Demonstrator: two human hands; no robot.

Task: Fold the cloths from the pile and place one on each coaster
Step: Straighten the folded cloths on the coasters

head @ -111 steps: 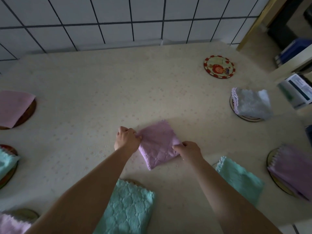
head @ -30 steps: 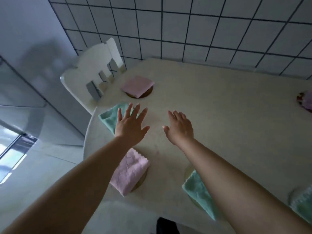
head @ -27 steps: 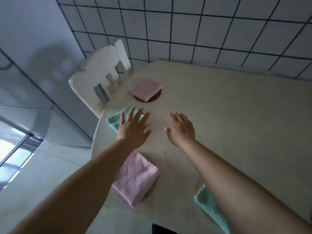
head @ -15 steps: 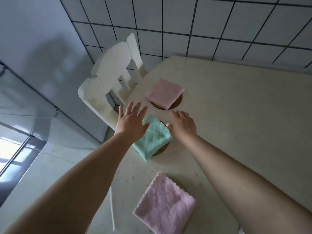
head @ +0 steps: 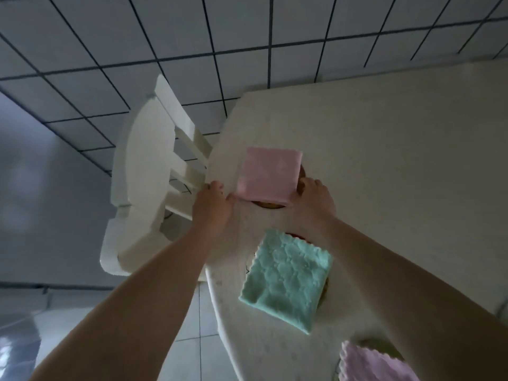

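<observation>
Trouble here would most likely come from a tug at the pink cloth (head: pixel 268 174) — it lies folded on a brown coaster (head: pixel 270 205) near the table (head: pixel 398 160) edge, and an uneven pull could open the fold or slide it off the coaster toward the white chair (head: pixel 148 171) beside the table. Both arms reach forward, one hand at each near corner of the cloth. The left hand (head: pixel 213 206) has its fingertips at the near-left corner; whether it pinches the corner or only touches it cannot be told. The right hand (head: pixel 313 198) rests at the near-right corner, fingers loosely curled — its grip is also unclear. Nearer the person, a green cloth (head: pixel 286 279) and a purple cloth (head: pixel 371 364) each cover a coaster.
</observation>
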